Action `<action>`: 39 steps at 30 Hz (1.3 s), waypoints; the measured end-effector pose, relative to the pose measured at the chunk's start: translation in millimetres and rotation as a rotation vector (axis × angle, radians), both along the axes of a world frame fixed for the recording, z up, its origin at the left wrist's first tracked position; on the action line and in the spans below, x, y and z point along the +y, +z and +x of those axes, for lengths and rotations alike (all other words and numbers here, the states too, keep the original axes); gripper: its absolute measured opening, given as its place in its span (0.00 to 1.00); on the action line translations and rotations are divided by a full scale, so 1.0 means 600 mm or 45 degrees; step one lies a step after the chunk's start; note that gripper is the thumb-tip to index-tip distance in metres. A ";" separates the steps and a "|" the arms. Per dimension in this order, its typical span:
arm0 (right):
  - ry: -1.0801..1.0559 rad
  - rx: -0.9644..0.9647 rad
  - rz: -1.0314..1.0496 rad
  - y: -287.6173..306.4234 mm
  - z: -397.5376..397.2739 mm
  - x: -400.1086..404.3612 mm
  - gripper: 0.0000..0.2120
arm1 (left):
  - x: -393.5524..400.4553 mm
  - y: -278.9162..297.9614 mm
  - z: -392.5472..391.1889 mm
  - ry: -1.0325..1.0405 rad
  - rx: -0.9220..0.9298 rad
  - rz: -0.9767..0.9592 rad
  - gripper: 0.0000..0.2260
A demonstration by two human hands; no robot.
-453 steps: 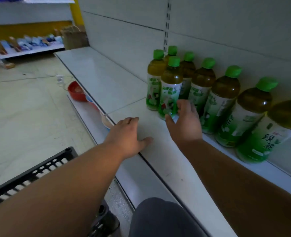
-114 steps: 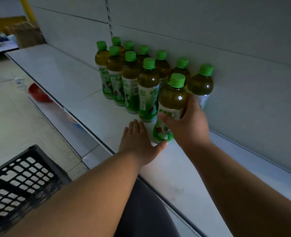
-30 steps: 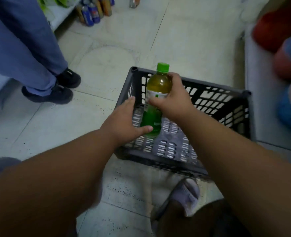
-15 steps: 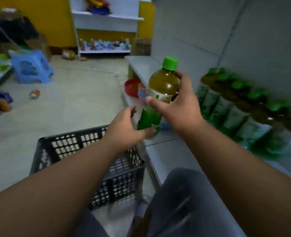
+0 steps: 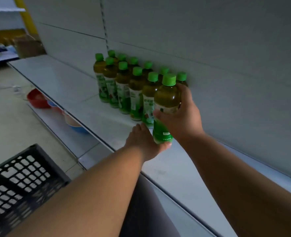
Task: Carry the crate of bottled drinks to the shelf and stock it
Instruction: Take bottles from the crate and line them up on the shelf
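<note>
Right hand [image 5: 182, 117] w/ fingers wrapped round green-capped bottle [image 5: 166, 106], held upright just above shelf [image 5: 59, 82], right end of near row, to extend it. Left hand [image 5: 144, 142] flat & relaxed at its base, prob. steadying; crate [image 5: 18, 178] on floor, near left.

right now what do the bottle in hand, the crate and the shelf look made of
Bottle: clear glossy plastic, probably; the brown drink shows through, with a matte green screw cap and printed film label.
Crate: black moulded plastic, judging by its lattice of holes.
Shelf: likely painted sheet metal, pale, smooth and flat.
</note>
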State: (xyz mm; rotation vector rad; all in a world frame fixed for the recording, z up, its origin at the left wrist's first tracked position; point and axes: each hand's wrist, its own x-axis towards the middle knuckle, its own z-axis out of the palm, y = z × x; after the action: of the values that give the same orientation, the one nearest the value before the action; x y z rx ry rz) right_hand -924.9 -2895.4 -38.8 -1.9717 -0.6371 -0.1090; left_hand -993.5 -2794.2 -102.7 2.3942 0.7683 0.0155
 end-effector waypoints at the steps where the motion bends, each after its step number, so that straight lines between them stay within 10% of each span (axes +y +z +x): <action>1: -0.021 0.015 -0.001 -0.010 0.009 -0.004 0.40 | -0.011 -0.009 0.010 -0.025 0.105 0.078 0.55; 11: -0.113 0.136 -0.074 -0.116 0.029 -0.020 0.38 | -0.022 -0.083 0.042 -0.129 0.438 0.523 0.46; 27: -0.159 0.069 -0.224 -0.129 0.072 0.026 0.32 | -0.020 -0.078 0.046 -0.136 0.541 0.549 0.47; 39: -0.410 -0.025 -0.090 -0.103 -0.009 0.033 0.38 | 0.075 -0.038 -0.006 -0.098 0.140 0.260 0.45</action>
State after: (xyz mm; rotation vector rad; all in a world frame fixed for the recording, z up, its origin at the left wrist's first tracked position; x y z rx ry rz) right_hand -930.5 -2875.3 -100.4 -2.1310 -0.3348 -0.3074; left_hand -997.4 -2749.1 -125.3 2.6354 0.7554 -0.0733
